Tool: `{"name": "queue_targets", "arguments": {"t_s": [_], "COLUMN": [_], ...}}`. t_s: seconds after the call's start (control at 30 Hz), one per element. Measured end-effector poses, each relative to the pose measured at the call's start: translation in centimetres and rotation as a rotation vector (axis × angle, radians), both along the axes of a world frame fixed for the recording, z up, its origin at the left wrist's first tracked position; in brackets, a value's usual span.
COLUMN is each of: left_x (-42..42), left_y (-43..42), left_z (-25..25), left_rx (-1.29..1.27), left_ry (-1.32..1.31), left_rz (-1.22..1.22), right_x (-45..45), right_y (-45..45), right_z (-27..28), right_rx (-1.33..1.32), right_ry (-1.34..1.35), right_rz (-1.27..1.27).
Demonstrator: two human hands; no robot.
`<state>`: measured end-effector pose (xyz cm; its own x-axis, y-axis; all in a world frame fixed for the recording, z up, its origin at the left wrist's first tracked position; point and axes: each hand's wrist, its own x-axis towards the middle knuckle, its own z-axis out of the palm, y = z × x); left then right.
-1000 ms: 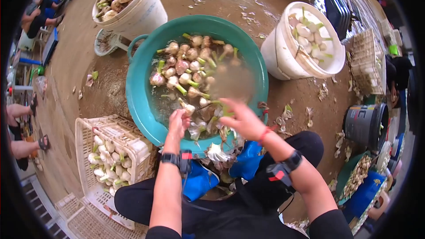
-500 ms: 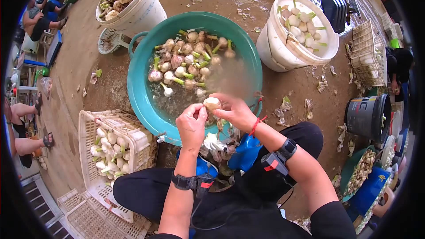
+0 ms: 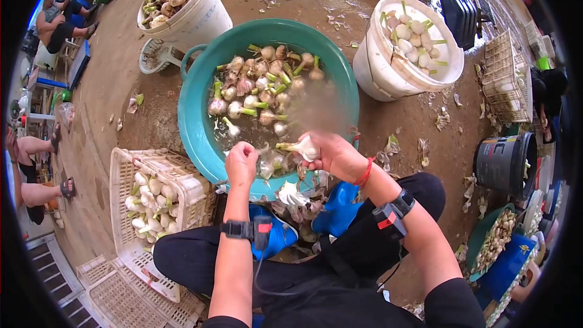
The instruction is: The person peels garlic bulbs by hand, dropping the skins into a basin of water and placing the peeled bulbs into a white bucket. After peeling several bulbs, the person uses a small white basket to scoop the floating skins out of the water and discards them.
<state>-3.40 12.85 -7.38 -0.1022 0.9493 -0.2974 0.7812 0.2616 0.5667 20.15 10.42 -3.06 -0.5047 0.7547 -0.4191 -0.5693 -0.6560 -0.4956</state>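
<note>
A green tub (image 3: pixel 195 121) of water stands in front of me, with unpeeled garlic bulbs (image 3: pixel 246 85) floating in its far part. Over its near right part, my right hand (image 3: pixel 333 157) grips a whitish garlic bulb (image 3: pixel 308 147), its green-tipped stem pointing left. My left hand (image 3: pixel 242 161) is to the left of that bulb, apart from it, with fingers pinched together; whether a bit of skin is between them is too small to tell. Loose peelings (image 3: pixel 271 163) lie in the tub below the hands. A blurred patch hides the tub's right part.
A white bucket of garlic (image 3: pixel 209 12) stands back left, another white bucket (image 3: pixel 376 64) back right. A tipped crate (image 3: pixel 191 197) with pale bulbs lies at left. Blue shoes (image 3: pixel 274 234) are below the tub. A black bucket (image 3: pixel 495 164) stands right. People sit at both edges.
The hands were close together at a bulb half a second ago; my left hand has since moved left, away from it. The bulb in my right hand has turned, showing its stem.
</note>
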Motion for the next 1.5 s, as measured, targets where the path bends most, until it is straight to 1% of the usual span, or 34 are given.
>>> {"name": "queue_targets", "arguments": {"t_s": [0.03,0.1,0.13,0.2,0.23,0.3,0.33,0.4,0.43,0.47,0.5,0.53,0.57,0.6,0.67,0.73,0.8,0.83,0.87,0.93,0.97,1.03,1.07,1.13,1.17,1.2,1.23,1.27,1.3,1.33,1.37,1.4,1.47,1.5], "left_x": [0.6,4.0,4.8,5.8,6.1,6.2,6.2,5.9,5.6,5.3,5.0,4.8,5.1,5.4,6.0,6.4,6.9,7.0,7.6,7.9,7.9,7.8,7.8,7.9,7.2,5.6,3.8,2.9,2.7,2.6,3.0,4.0,7.2,8.4], "left_y": [-0.5,-1.7,-2.0,-2.5,-2.6,-2.7,-2.8,-3.0,-3.0,-3.2,-3.4,-3.5,-3.4,-3.7,-4.0,-4.0,-3.5,-3.8,-4.0,-3.9,-3.6,-2.7,-2.5,-2.4,-2.0,-1.6,-1.5,-1.6,-2.0,-2.2,-2.2,-2.1,-1.5,-1.0], "left_z": [-0.1,2.6,4.0,6.0,6.0,5.9,6.0,6.6,6.0,5.1,4.3,3.6,3.9,4.2,5.4,5.4,4.4,3.9,6.0,4.7,4.0,2.6,1.8,0.2,-1.7,-4.1,-5.6,-5.4,-5.3,-5.2,-4.0,-2.0,3.1,4.7], "left_rx": [-0.002,0.305,0.301,0.297,0.3,0.351,0.35,-0.069,-0.136,-0.135,-0.186,-0.234,-0.192,-0.193,-0.034,-0.05,-0.122,-0.033,-0.009,0.1,0.097,0.072,0.068,0.116,0.229,0.187,0.077,-0.042,-0.049,-0.164,-0.291,-0.309,-0.37,-0.347], "left_ry": [0.002,-0.641,-0.643,-0.509,-0.507,-0.372,-0.37,-0.5,-0.628,-0.628,-0.823,-1.02,-1.055,-1.054,-0.925,-0.901,-1.283,-1.117,-0.988,-0.96,-0.96,-1.056,-1.053,-0.864,-0.661,-0.662,-0.554,-0.44,-0.434,-0.659,-0.881,-0.88,-1.349,-1.303], "left_rz": [0.0,0.106,0.109,-0.21,-0.203,-0.274,-0.272,-0.095,-0.034,-0.031,0.05,0.134,0.152,0.154,0.001,0.004,0.392,0.297,0.166,0.196,0.198,0.355,0.357,0.297,0.288,0.364,0.194,0.025,0.03,0.084,0.136,0.131,0.474,0.416], "right_x": [0.1,-0.1,-0.2,-0.3,-0.4,-0.5,-0.3,-0.5,-0.6,-0.5,-0.3,-0.2,-0.2,-0.3,-0.4,-0.2,-0.4,-0.9,-1.1,-0.9,-0.8,-0.9,-0.9,-0.7,-0.3,0.3,0.9,1.4,1.9,2.2,2.0,1.8,0.6,0.1], "right_y": [0.0,-0.2,-0.2,-0.2,-0.3,-0.1,-0.1,-0.4,-0.6,-0.8,-0.8,-0.8,-0.8,-0.9,-0.8,-0.9,-1.0,-1.0,-0.7,-0.7,-0.5,0.1,0.3,0.5,0.9,1.4,1.8,1.8,2.4,2.8,3.1,3.2,3.0,3.0], "right_z": [-0.1,-0.3,-0.6,-0.4,0.0,0.6,0.7,1.0,1.2,1.2,0.7,0.5,0.6,0.8,1.2,0.9,0.8,0.8,0.7,0.8,0.8,0.3,-0.3,-1.1,0.1,0.4,0.3,0.4,1.6,0.8,0.5,0.4,0.5,0.2], "right_rx": [-0.006,-0.022,-0.056,-0.089,-0.067,-0.043,-0.001,0.041,0.139,0.233,0.271,0.274,0.244,0.212,0.221,0.326,0.376,0.32,0.264,0.228,0.203,0.201,0.196,0.194,0.088,0.092,0.063,0.025,-0.02,0.064,0.122,0.174,0.197,0.221], "right_ry": [-0.056,-0.11,-0.161,-0.215,-0.238,-0.258,-0.285,-0.307,-0.332,-0.358,-0.339,-0.341,-0.306,-0.269,-0.305,-0.377,-0.413,-0.399,-0.386,-0.404,-0.418,-0.459,-0.457,-0.515,-0.466,-0.467,-0.332,-0.193,-0.159,-0.202,-0.338,-0.479,-0.542,-0.604], "right_rz": [0.009,0.019,0.027,0.041,0.047,0.054,0.074,0.103,0.098,0.09,0.158,0.161,0.094,0.027,0.026,0.069,0.087,0.0,-0.088,-0.081,-0.07,-0.085,-0.085,-0.089,-0.046,-0.042,-0.054,-0.068,-0.096,-0.139,-0.145,-0.151,-0.129,-0.115]}}
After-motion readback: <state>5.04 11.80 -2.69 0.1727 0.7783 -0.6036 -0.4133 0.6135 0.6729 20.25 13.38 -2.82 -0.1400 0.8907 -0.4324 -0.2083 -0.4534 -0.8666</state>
